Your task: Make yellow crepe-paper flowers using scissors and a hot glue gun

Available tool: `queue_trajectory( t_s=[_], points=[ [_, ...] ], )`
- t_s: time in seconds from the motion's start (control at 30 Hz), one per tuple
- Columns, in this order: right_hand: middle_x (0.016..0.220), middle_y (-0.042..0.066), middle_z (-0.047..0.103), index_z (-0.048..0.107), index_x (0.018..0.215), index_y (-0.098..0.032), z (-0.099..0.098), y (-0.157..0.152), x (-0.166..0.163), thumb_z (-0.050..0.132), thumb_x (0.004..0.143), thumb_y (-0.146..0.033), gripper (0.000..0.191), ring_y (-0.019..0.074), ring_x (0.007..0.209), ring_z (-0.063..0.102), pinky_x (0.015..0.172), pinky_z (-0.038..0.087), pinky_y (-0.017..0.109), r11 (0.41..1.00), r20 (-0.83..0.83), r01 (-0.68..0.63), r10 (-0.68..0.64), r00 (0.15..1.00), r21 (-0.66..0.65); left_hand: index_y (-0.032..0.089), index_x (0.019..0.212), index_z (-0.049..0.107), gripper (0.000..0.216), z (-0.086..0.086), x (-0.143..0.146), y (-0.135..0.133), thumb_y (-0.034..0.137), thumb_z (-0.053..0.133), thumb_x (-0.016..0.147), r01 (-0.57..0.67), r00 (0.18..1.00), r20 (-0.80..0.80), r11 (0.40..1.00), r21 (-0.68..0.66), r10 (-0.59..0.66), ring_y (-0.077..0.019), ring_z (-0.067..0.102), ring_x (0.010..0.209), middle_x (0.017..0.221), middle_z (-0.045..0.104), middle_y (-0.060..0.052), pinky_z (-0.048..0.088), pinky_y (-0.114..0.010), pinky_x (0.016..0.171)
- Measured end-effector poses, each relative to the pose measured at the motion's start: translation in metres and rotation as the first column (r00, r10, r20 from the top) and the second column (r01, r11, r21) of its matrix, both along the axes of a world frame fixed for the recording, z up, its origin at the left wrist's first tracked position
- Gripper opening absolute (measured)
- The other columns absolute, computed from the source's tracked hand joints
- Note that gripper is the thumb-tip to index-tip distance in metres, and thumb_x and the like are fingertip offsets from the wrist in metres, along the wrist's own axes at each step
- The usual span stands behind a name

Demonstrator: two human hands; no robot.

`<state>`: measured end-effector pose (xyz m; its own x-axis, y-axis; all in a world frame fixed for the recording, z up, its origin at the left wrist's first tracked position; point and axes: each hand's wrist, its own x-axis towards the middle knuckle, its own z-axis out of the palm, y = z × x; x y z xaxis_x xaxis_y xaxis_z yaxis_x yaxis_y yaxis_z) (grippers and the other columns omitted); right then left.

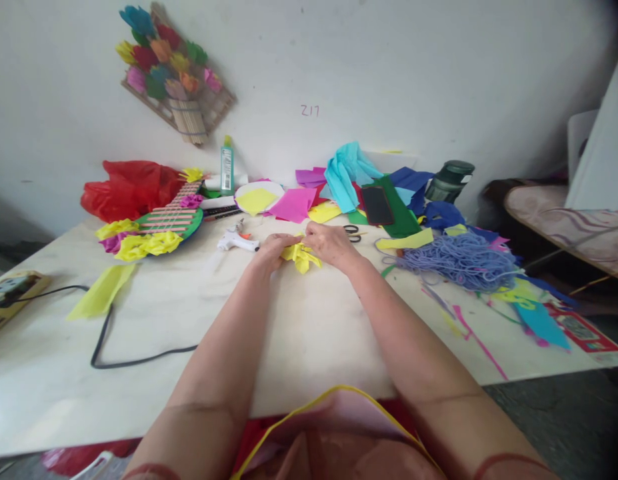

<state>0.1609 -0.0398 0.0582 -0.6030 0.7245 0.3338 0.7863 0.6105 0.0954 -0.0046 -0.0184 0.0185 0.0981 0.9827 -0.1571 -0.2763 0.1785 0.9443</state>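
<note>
My left hand [273, 250] and my right hand [330, 244] meet over the middle of the pale table [309, 327], both pinching a crumpled yellow paper flower [301, 256] that rests on the tabletop. A white glue gun [237, 240] lies just left of my left hand. Black-handled scissors [353, 232] lie right behind my right hand.
A green guitar-shaped craft [163, 223] with yellow and pink paper sits at the back left, a red plastic bag [129, 188] behind it. Coloured paper sheets [339, 187], a black phone [377, 205] and purple yarn [459, 260] crowd the right. A black cable [105, 333] runs left to a power strip [9, 293].
</note>
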Motion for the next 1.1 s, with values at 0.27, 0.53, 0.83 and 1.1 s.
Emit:
queue_trajectory(
  t_s=[0.27,0.53,0.83,1.1],
  points=[
    [0.112,0.004,0.067,0.074,0.101,-0.027,-0.002,0.0,0.0,0.041,0.097,-0.024,0.033,0.0159,0.082,0.058,0.057,0.023,0.03,1.0,0.034,-0.024,0.024,0.999,0.006,0.015,0.052,0.055,0.031,-0.001,0.0,0.0,0.019,0.085,0.055,-0.028,0.998,-0.057,1.0,0.009,0.028,-0.0083,0.048,0.041,0.045,0.053,0.002,0.035,-0.021,0.044],
    [0.113,0.007,0.068,0.072,0.103,-0.024,0.001,-0.003,-0.004,0.04,0.097,-0.022,0.033,0.0179,0.086,0.06,0.06,0.027,0.03,0.999,0.063,0.002,0.0,0.998,-0.033,0.015,0.05,0.054,0.031,-0.003,0.001,0.002,0.02,0.084,0.054,-0.082,0.992,-0.096,0.997,-0.002,0.082,-0.0079,0.046,0.04,0.043,0.05,0.003,0.032,-0.02,0.043],
    [0.114,0.009,0.067,0.071,0.102,-0.02,0.005,-0.009,-0.009,0.038,0.098,-0.016,0.033,0.0188,0.095,0.059,0.06,0.027,0.03,0.999,0.091,-0.037,0.039,0.995,-0.017,0.014,0.05,0.055,0.026,0.0,0.001,0.001,0.014,0.08,0.053,-0.099,0.994,-0.05,0.995,-0.027,0.097,-0.0114,0.052,0.044,0.045,0.054,0.001,0.039,-0.024,0.047],
    [0.113,0.01,0.066,0.07,0.104,-0.018,0.006,-0.011,-0.011,0.037,0.1,-0.018,0.034,0.0192,0.097,0.057,0.062,0.026,0.031,0.999,0.109,-0.052,0.05,0.993,0.014,0.014,0.051,0.056,0.024,0.0,0.0,0.003,0.011,0.079,0.053,-0.119,0.993,-0.014,0.991,-0.062,0.119,-0.0132,0.055,0.048,0.048,0.056,-0.001,0.043,-0.026,0.053]
  ],
)
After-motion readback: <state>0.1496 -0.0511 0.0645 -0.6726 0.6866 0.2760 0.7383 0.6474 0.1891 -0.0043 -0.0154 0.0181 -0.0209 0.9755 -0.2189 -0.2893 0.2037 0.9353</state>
